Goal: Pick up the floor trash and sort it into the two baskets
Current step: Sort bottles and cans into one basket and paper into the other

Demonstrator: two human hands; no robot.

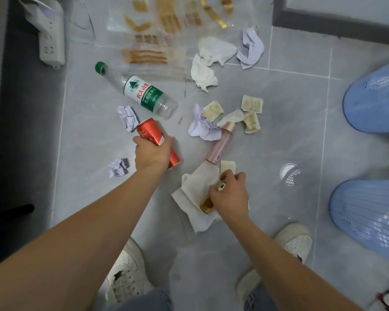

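My left hand (152, 152) grips a red soda can (149, 131) lying on the grey tiled floor. My right hand (230, 196) holds a small gold-coloured bottle (207, 204) over a white tissue (193, 196). A pink bottle (221, 145) lies just beyond it. An empty water bottle (144, 93) with a green cap lies further out. Crumpled paper balls (127, 117) (118, 168) (201, 125), white tissues (208, 61) and small yellowish wrappers (252, 104) are scattered around. Two blue baskets (375, 104) (368, 216) stand at the right.
A clear plastic bag (160, 41) with gold print lies at the far side. A white power strip (51, 41) sits at the upper left by a dark strip of floor. My two white shoes (126, 272) (294, 241) are at the bottom.
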